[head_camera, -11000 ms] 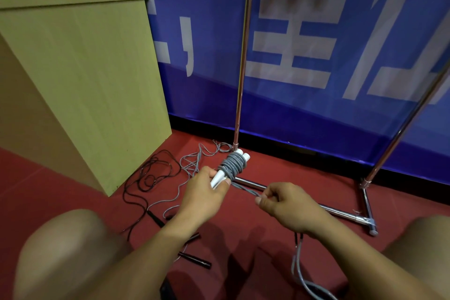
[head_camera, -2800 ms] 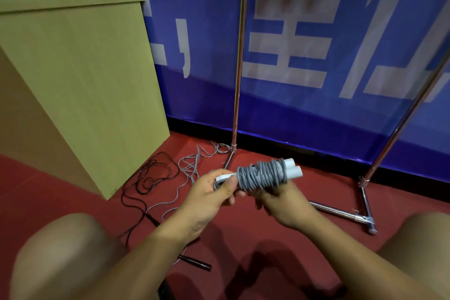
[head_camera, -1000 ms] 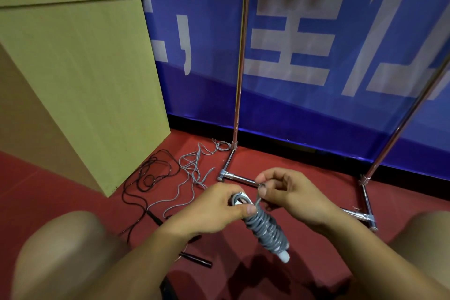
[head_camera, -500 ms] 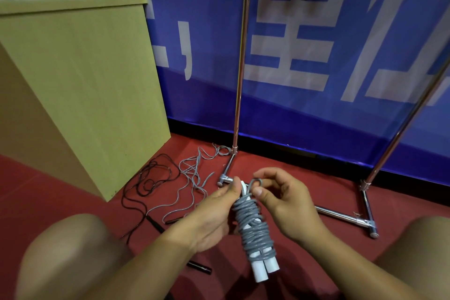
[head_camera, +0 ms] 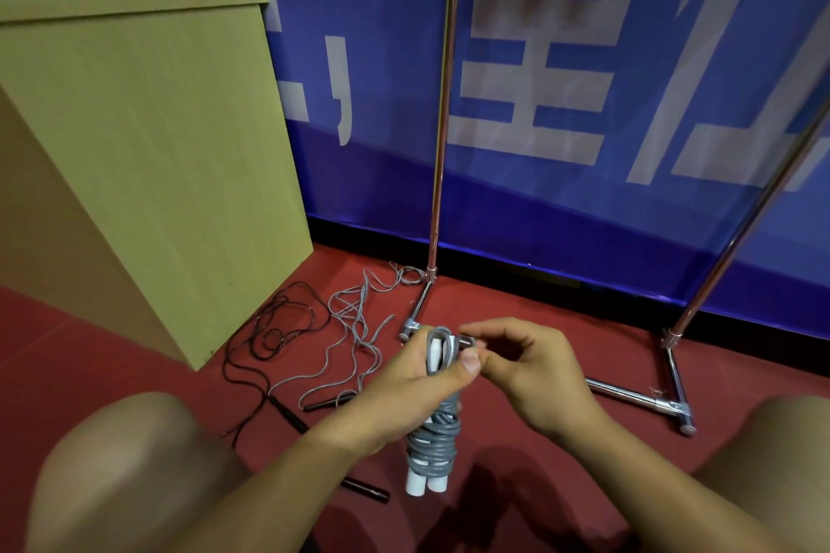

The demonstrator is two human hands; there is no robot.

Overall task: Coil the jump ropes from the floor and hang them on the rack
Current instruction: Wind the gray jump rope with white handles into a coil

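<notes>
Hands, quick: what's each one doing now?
Left hand: grips the coiled grey jump rope with white handles.
Right hand: pinches that rope's top loop.

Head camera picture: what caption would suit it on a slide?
Left hand holds a coiled grey jump rope upright while the right hand pinches its top loop; more ropes lie on the floor.

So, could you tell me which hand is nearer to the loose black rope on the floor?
Left. The left hand is just right of the black rope; the right hand lies beyond it.
</notes>
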